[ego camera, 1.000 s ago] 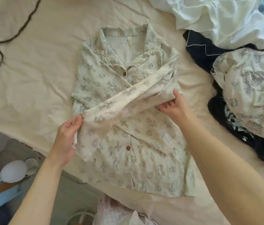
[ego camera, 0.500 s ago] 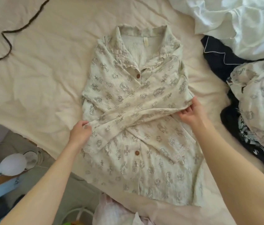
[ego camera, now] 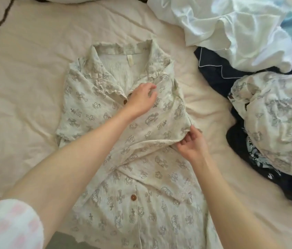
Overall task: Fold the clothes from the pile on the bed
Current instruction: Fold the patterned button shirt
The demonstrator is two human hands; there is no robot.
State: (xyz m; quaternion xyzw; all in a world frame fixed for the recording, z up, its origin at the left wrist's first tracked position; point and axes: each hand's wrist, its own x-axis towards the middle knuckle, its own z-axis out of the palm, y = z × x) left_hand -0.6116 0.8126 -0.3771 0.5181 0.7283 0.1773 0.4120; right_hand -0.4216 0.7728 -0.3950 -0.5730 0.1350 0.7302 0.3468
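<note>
— Where's the shirt from where you sit?

— I see the printed shirt (ego camera: 105, 112) lying face up in the middle of the bed (ego camera: 25, 87), collar toward the far side, hem reaching the near edge. One sleeve is folded across the chest, and a brown button (ego camera: 133, 197) shows on the lower front.

— And the hands?

— My left hand (ego camera: 140, 100) reaches across to the chest just below the collar, palm down on the cloth, fingers relaxed and spread; I can't see them gripping anything. My right hand (ego camera: 191, 146) is at the shirt's right edge, its fingers curled and pinching the fabric where the folded sleeve meets the side.

— What about the pile?

— To the right, well apart from the shirt: a white sheet (ego camera: 231, 29) at the far corner, a dark garment (ego camera: 217, 72) with pale piping under it, and a bundled printed piece (ego camera: 276, 123) on top of more dark cloth.
</note>
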